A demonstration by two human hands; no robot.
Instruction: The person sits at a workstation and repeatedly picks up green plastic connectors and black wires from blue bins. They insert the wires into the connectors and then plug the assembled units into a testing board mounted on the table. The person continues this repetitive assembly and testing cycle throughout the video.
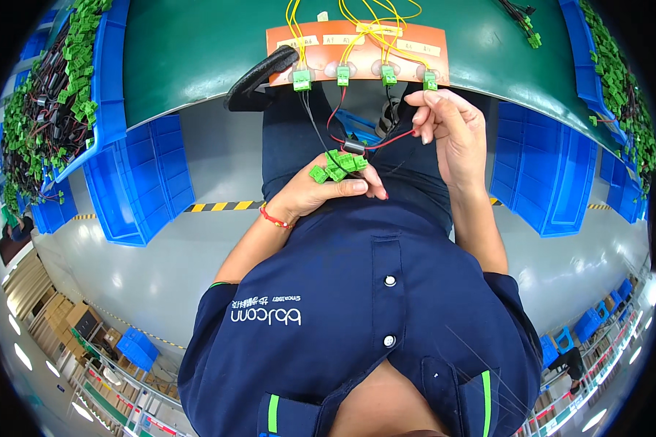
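My left hand (321,188) is closed around a bunch of green terminal block connectors (339,166), low in front of my body. Beside them, a black cylindrical ferrite core (354,147) sits on the red and black wires. With thumb and fingertips, my right hand (453,127) pinches the green connector (430,80) at the right end of an orange board (284,36). Several green connectors line the board's near edge, including one at its left end (302,80). A red wire (393,142) runs from the core toward my right fingers.
The board lies on a green tabletop (197,51), with yellow wires (375,29) looping over it. A black strap-like piece (262,80) juts past the table edge. Blue bins of green-ended cables (51,95) stand left and right; more blue bins (142,182) sit below.
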